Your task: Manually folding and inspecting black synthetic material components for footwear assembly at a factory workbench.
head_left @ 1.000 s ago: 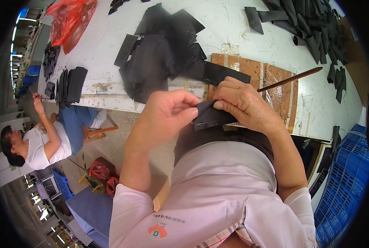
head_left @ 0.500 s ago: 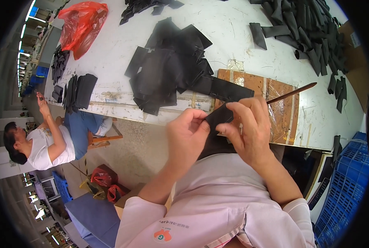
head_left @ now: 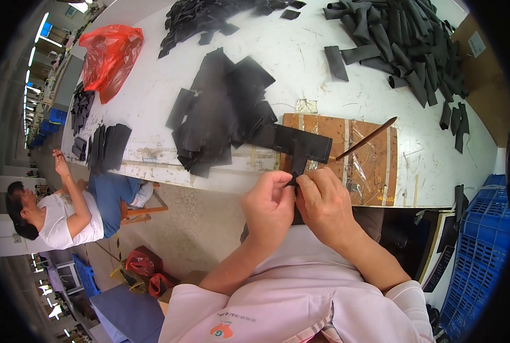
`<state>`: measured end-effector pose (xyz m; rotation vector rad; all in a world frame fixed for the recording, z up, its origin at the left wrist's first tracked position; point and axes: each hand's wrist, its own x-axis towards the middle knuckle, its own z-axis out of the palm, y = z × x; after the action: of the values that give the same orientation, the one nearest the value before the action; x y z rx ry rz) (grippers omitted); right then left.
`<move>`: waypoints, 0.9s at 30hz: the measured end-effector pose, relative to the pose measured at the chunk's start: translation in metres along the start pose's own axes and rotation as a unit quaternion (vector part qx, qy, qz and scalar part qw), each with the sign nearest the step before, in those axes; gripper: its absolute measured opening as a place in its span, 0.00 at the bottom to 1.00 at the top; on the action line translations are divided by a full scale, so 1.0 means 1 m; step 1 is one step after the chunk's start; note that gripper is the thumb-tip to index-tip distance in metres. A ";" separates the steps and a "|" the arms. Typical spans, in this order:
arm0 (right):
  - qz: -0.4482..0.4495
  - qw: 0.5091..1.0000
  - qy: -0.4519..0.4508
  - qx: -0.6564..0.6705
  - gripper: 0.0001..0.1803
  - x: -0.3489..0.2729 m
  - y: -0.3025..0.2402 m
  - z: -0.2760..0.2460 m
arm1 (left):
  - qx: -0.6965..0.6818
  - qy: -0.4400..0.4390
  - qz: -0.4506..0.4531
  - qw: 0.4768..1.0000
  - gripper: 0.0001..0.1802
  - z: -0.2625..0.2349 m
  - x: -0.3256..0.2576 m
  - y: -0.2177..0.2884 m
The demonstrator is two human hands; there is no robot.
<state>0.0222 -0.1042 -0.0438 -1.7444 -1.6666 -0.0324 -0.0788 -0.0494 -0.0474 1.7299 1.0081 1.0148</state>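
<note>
- My left hand (head_left: 271,207) pinches the near end of a small black cloth piece (head_left: 299,164) between thumb and fingers.
- My right hand (head_left: 325,199) grips the same piece, fingers curled, knuckles up, just beside my left.
- That piece sits between my fingertips, its far end in view against the left part of a brown board (head_left: 375,166).
- A brown stick (head_left: 366,139) slants across the board.
- Left of it lies a pile of flat black pieces (head_left: 206,128) on the white table (head_left: 289,74).
</note>
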 end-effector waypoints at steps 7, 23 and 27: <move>0.118 0.985 0.099 0.075 0.10 0.000 0.007 0.000 | -0.430 -0.092 -0.315 0.841 0.12 -0.009 0.015 0.001; 0.360 0.578 -0.034 0.732 0.11 -0.007 0.025 -0.018 | -0.254 -0.071 -0.192 0.945 0.11 0.012 0.017 0.017; 0.347 0.609 -0.023 0.713 0.11 -0.013 0.027 -0.021 | -0.511 -0.222 -0.272 0.785 0.19 0.000 0.021 0.023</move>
<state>0.0531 -0.1234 -0.0466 -0.8541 -0.3924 1.3245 -0.0672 -0.0370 -0.0217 0.6290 0.4193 0.5270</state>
